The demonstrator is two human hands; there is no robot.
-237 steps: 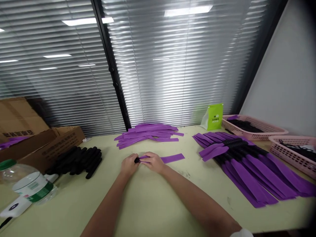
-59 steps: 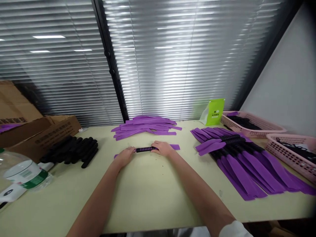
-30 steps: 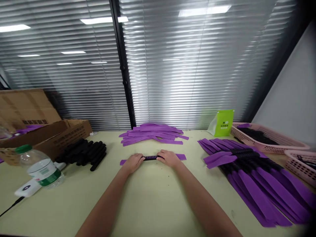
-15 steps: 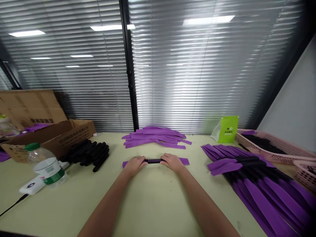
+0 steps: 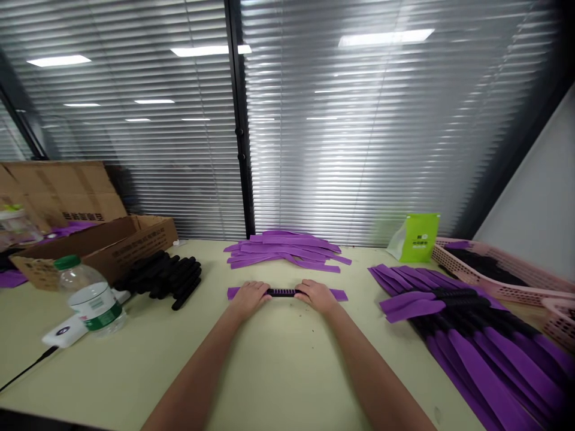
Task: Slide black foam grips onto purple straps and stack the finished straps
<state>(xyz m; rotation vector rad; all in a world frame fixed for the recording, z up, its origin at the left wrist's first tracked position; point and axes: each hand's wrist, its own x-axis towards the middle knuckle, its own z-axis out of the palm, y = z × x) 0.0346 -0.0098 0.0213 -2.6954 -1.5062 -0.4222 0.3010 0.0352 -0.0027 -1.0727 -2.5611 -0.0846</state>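
A black ribbed handle (image 5: pixel 283 293) lies crosswise on the table, with a purple strip (image 5: pixel 339 294) showing past both of its ends. My left hand (image 5: pixel 250 298) is closed over the left end of the handle, hiding part of the strip there. Over the right end, my right hand (image 5: pixel 316 295) is closed in the same way. Between my fingertips the ribbed middle stays visible. Beyond my hands lies a loose pile of purple strips (image 5: pixel 283 248). To the right is a stack of purple strips with black handles (image 5: pixel 462 299) around their middles.
At the left, black foam-like tubes (image 5: pixel 164 278) are heaped beside a cardboard box (image 5: pixel 135 242). A water bottle (image 5: pixel 92 299) stands by a white device (image 5: pixel 65 333) with a cable. Pink baskets (image 5: pixel 507 287) and a green pouch (image 5: pixel 420 238) occupy the back right.
The view has shifted slightly, so everything appears a little farther right. Both hands keep the same hold on the handle, with no clear movement against the table.
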